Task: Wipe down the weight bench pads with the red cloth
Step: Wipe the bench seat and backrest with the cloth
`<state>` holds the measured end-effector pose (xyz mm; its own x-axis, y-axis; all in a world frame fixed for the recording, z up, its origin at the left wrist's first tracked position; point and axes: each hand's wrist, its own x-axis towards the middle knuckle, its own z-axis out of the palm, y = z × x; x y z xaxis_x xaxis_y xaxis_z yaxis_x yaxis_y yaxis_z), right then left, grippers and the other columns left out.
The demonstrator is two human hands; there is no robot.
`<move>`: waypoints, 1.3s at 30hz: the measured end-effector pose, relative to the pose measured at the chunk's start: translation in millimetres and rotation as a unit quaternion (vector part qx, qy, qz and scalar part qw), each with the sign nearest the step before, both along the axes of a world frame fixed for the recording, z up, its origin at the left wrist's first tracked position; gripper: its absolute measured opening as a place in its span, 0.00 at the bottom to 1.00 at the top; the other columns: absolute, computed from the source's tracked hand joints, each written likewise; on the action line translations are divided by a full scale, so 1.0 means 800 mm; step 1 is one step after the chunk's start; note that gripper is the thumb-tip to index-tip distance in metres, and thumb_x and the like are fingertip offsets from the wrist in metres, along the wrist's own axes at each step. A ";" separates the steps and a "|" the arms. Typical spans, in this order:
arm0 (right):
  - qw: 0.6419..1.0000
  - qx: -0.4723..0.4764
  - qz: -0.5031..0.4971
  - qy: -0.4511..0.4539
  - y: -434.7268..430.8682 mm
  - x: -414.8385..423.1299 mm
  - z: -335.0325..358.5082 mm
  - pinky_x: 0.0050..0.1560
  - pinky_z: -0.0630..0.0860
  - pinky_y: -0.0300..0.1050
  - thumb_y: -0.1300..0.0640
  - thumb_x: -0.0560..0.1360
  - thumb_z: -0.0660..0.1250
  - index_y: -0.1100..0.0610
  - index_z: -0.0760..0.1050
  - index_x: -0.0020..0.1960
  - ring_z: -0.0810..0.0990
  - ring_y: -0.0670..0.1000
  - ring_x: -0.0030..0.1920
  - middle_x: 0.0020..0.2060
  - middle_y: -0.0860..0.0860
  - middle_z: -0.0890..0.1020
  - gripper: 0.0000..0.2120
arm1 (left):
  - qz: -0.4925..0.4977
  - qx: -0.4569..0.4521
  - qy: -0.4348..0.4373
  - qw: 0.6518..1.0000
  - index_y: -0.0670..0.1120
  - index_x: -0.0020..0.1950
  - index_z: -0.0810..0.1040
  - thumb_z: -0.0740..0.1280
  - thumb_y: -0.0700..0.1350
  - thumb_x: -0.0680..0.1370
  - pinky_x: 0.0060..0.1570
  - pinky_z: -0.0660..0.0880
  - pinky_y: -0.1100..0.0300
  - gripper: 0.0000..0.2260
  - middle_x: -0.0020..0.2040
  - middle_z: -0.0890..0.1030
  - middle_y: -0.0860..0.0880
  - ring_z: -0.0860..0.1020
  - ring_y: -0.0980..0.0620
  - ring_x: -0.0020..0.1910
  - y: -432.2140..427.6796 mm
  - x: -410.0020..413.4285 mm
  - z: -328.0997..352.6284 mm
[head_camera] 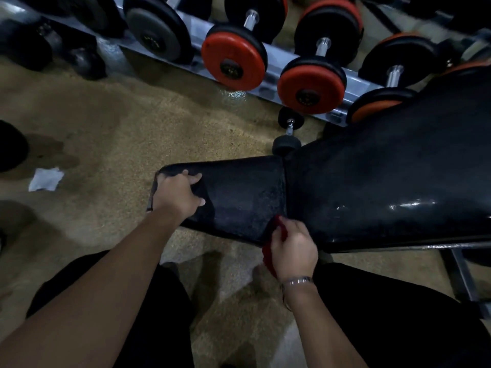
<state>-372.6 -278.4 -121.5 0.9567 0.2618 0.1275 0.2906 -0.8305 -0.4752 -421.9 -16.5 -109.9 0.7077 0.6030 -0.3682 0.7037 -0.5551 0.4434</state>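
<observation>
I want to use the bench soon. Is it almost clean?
Maybe halfway. The back pad shines as if wet, so it may be wiped. The right hand holds the cloth at the near edge of the seat pad; the left hand rests on its end. It looks dull, likely left.

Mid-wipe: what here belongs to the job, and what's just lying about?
Job: red cloth, held by right hand; seat pad, under left hand; back pad.
Lying about: white paper on floor; small dumbbell on floor; racked dumbbells.
</observation>
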 end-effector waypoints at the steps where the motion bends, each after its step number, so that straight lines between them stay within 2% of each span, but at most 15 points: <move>1: 1.000 -0.008 -0.019 0.016 0.013 0.011 0.005 0.45 0.78 0.47 0.58 0.75 0.69 0.54 0.82 0.57 0.83 0.57 0.47 0.51 0.52 0.83 0.11 | -0.001 0.001 0.001 1.000 0.57 0.77 0.69 0.77 0.49 0.73 0.70 0.68 0.52 0.33 0.80 0.62 0.52 0.62 0.42 0.77 0.000 0.000 0.000; 4: 0.999 -0.012 -0.031 0.040 0.040 0.021 0.015 0.46 0.77 0.48 0.56 0.76 0.67 0.55 0.81 0.58 0.82 0.58 0.47 0.51 0.53 0.82 0.11 | -0.004 0.010 0.011 1.000 0.57 0.77 0.69 0.77 0.51 0.73 0.71 0.67 0.52 0.34 0.80 0.62 0.52 0.62 0.42 0.77 0.001 0.000 0.000; 8: 0.998 -0.039 0.030 0.048 0.018 0.015 0.019 0.46 0.78 0.49 0.56 0.75 0.68 0.53 0.82 0.57 0.82 0.58 0.46 0.51 0.52 0.82 0.11 | -0.008 0.006 0.014 1.000 0.56 0.77 0.69 0.77 0.50 0.73 0.72 0.65 0.51 0.34 0.80 0.63 0.51 0.60 0.41 0.78 0.002 0.002 0.003; 11: 0.995 -0.079 0.000 0.054 0.017 0.032 0.024 0.46 0.77 0.48 0.57 0.75 0.67 0.54 0.81 0.55 0.82 0.59 0.46 0.51 0.52 0.82 0.10 | -0.011 0.013 0.025 1.000 0.56 0.77 0.69 0.77 0.50 0.73 0.72 0.63 0.51 0.34 0.80 0.63 0.50 0.59 0.40 0.77 0.002 0.003 0.004; 14: 0.997 -0.058 -0.011 0.049 0.044 0.042 0.023 0.46 0.76 0.47 0.58 0.76 0.66 0.55 0.82 0.54 0.82 0.60 0.46 0.50 0.54 0.82 0.10 | -0.011 0.019 0.028 0.999 0.56 0.77 0.68 0.77 0.50 0.74 0.72 0.63 0.51 0.33 0.80 0.63 0.51 0.58 0.40 0.77 0.000 0.002 0.003; 20: 0.995 -0.034 0.091 0.021 0.023 0.018 0.020 0.42 0.80 0.46 0.58 0.73 0.71 0.53 0.84 0.53 0.83 0.56 0.41 0.49 0.49 0.82 0.10 | -0.002 0.002 0.022 1.000 0.57 0.77 0.68 0.77 0.50 0.73 0.72 0.66 0.52 0.34 0.80 0.63 0.51 0.58 0.42 0.78 0.002 0.004 0.002; 23: 0.997 -0.046 0.059 0.017 0.030 0.043 0.020 0.44 0.80 0.48 0.58 0.74 0.68 0.55 0.83 0.53 0.83 0.58 0.42 0.49 0.51 0.82 0.09 | -0.018 0.014 0.043 0.999 0.57 0.78 0.67 0.76 0.51 0.74 0.72 0.66 0.52 0.34 0.80 0.62 0.51 0.56 0.41 0.79 0.002 0.005 0.000; 26: 0.999 -0.023 0.047 0.009 0.061 0.057 0.018 0.45 0.80 0.49 0.59 0.74 0.68 0.55 0.84 0.53 0.83 0.59 0.44 0.50 0.52 0.82 0.10 | -0.040 0.026 0.068 0.997 0.60 0.78 0.65 0.74 0.54 0.75 0.70 0.68 0.47 0.33 0.80 0.62 0.54 0.54 0.42 0.79 0.005 0.005 0.009; 31: 0.986 -0.005 0.169 -0.010 0.045 0.021 0.005 0.41 0.81 0.46 0.56 0.72 0.69 0.53 0.84 0.53 0.83 0.54 0.40 0.47 0.48 0.82 0.11 | -0.077 0.020 0.088 0.993 0.65 0.77 0.63 0.73 0.57 0.75 0.71 0.67 0.45 0.33 0.80 0.62 0.57 0.54 0.43 0.79 0.021 0.001 0.014; 34: 0.988 -0.020 0.155 -0.016 0.035 0.031 0.006 0.38 0.81 0.47 0.55 0.71 0.68 0.53 0.84 0.52 0.83 0.55 0.39 0.46 0.48 0.82 0.11 | -0.088 0.024 0.089 0.992 0.65 0.78 0.62 0.73 0.55 0.76 0.71 0.67 0.46 0.33 0.80 0.61 0.58 0.55 0.43 0.79 0.023 -0.004 0.013; 39: 0.991 -0.017 0.134 -0.022 0.089 0.042 0.010 0.39 0.81 0.48 0.59 0.71 0.70 0.55 0.84 0.51 0.82 0.58 0.39 0.46 0.52 0.82 0.09 | -0.086 0.032 0.083 0.992 0.64 0.78 0.61 0.72 0.53 0.77 0.69 0.68 0.45 0.33 0.81 0.60 0.58 0.53 0.43 0.79 0.015 -0.007 0.016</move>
<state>-339.0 -207.2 -113.8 0.8457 0.5105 0.1553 0.5231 -0.7357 -0.4303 -427.8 -4.2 -97.4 0.7354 0.5045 -0.4524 0.6561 -0.6971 0.2892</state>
